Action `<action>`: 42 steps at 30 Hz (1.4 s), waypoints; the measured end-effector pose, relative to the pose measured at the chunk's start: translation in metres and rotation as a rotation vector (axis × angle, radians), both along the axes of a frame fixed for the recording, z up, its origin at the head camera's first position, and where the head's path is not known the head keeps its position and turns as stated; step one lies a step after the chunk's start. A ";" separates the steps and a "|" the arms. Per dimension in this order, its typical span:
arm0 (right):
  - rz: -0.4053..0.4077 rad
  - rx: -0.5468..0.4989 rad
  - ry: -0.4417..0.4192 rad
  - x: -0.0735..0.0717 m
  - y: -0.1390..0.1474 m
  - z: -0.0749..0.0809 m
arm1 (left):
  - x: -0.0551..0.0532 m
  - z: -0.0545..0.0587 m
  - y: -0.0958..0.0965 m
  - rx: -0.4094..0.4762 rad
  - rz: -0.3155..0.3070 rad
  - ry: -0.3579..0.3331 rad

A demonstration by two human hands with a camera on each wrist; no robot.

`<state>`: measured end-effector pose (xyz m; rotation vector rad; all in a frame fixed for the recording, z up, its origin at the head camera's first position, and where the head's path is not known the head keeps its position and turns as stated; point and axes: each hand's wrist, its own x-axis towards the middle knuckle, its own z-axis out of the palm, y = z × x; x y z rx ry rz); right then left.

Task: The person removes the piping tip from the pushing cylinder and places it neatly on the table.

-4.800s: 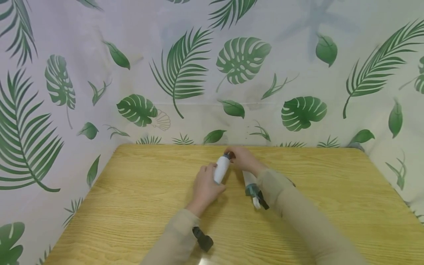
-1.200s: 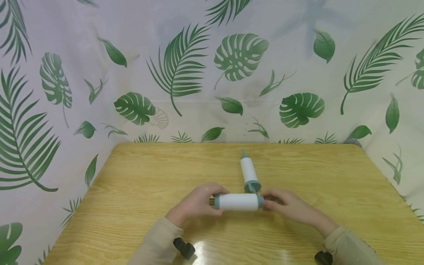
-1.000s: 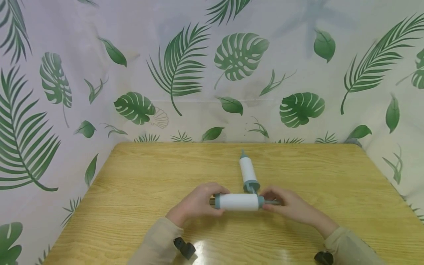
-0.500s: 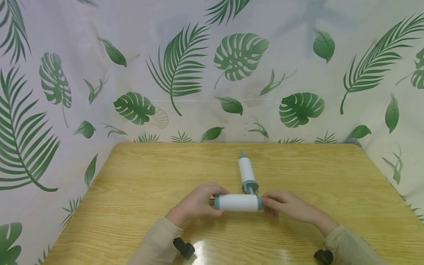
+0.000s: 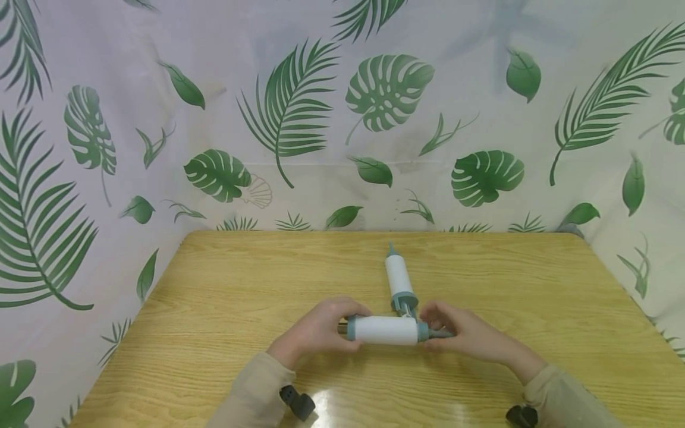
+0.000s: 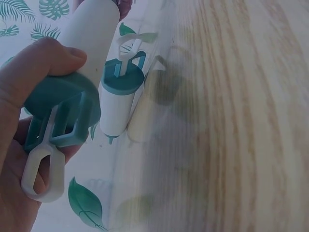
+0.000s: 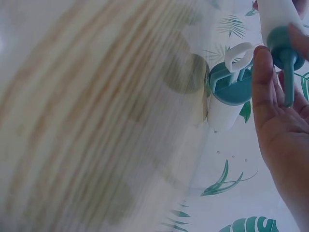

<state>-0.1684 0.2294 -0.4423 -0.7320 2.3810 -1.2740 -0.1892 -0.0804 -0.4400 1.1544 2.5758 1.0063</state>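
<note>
A large white syringe (image 5: 386, 330) with teal ends lies crosswise between my hands, low over the table. My left hand (image 5: 318, 327) holds its left end, thumb on the barrel beside the teal collar (image 6: 67, 99) in the left wrist view. A white ring handle (image 6: 44, 174) sticks out past that collar. My right hand (image 5: 460, 333) has its fingers and thumb around the teal nozzle cap (image 7: 280, 43), whose thin spout (image 7: 288, 79) points into the palm. Just behind lies a second such syringe (image 5: 398, 274), spout toward the wall and ring handle close to the held one.
The wood-grain table (image 5: 241, 273) ends at a leaf-patterned cloth wall (image 5: 321, 178) at the back. A similar cloth hangs at the left. Black wrist straps (image 5: 297, 402) sit on both beige sleeves.
From the far part of the table, the held syringe has come nearer and turned sideways. My right fingers have repeatedly turned and shifted on its nozzle cap; my left hand has lately stayed still.
</note>
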 end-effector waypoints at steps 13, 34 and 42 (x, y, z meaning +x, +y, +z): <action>0.100 -0.064 -0.153 0.003 0.002 0.003 | 0.000 -0.002 -0.001 0.008 -0.016 0.016; 0.047 0.003 -0.130 0.004 0.001 0.002 | 0.002 -0.001 -0.003 0.010 -0.002 -0.014; 0.049 -0.023 -0.130 0.005 0.004 0.004 | 0.001 -0.003 -0.005 0.008 0.000 -0.020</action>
